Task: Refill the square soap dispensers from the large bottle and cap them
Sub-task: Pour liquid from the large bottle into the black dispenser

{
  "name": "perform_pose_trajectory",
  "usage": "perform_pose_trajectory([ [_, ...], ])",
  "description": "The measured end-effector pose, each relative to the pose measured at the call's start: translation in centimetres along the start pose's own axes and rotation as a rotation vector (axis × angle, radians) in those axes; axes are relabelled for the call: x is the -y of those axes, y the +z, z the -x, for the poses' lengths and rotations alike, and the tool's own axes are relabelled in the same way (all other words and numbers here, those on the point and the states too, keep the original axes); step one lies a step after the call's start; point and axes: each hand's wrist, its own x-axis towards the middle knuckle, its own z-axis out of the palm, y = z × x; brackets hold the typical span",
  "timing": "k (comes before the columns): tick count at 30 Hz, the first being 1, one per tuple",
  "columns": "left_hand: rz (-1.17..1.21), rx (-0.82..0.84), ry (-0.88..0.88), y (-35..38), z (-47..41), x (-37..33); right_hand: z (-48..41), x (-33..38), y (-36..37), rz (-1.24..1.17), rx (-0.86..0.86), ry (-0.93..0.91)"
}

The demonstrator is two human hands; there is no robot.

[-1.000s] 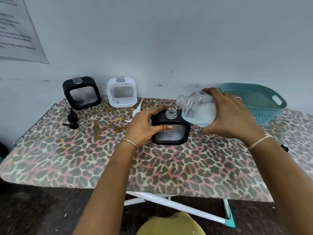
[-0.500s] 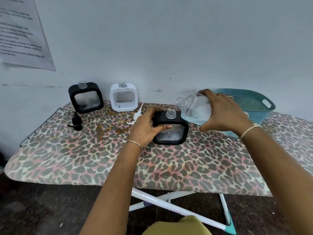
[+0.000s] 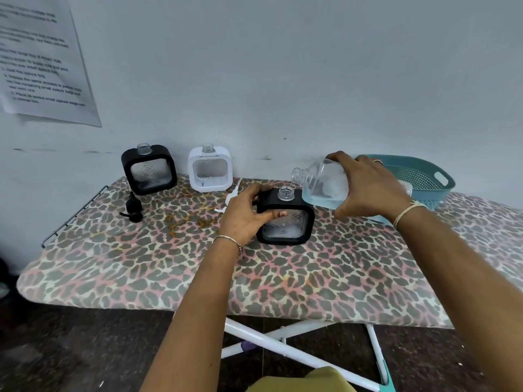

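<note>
Two black square dispensers (image 3: 285,219), leopard-print board (image 3: 198,273)

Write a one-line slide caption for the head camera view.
Left hand steadies an uncapped black dispenser while the right hand tilts the large bottle toward its neck.

Tilted clear bottle (image 3: 324,183) above uncapped black dispenser (image 3: 285,217)

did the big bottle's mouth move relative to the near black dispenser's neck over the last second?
No clear move. The large bottle stays tilted, mouth just above and right of the near black dispenser neck; only the camera shifted.
</note>
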Motion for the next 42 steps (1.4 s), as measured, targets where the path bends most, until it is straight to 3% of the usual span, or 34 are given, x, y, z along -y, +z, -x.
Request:
perform_pose_trajectory([
  [42, 0.041, -0.019, -0.012, 0.09, -0.01, -0.07, -0.31, 0.38, -0.92, 0.138, 0.012, -0.041],
])
